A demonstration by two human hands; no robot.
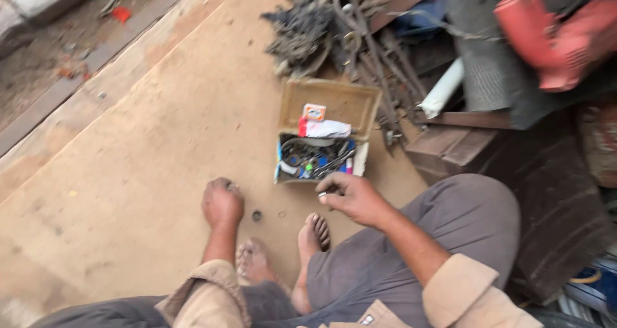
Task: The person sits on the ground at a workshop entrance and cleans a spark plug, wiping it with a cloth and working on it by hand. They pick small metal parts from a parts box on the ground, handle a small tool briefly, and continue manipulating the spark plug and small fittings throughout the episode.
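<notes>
Metal, small and pale: that is what your right hand [352,198] seems to pinch between thumb and fingertips, just near of the open cardboard box [324,135]; the blur hides what it is. Your left hand [222,203] is curled knuckles-down on the board, and whether it grips anything you cannot tell. Between the two hands lie a dark ring-shaped piece [256,215] and a paler little washer-like one [281,213], both flat on the board and apart from each other.

Such bits look light, hard and smooth, so they would likely slip or roll; take them by the rim with fingertips.

The box holds a tangle of dark fittings, with a white tube [324,129] across its raised flap. The surface is a broad brown fibreboard sheet [128,174], matte and dusty. Far off lies a scrap-metal heap [334,26]; at far right, a red power tool [553,35] on dark timber.
</notes>
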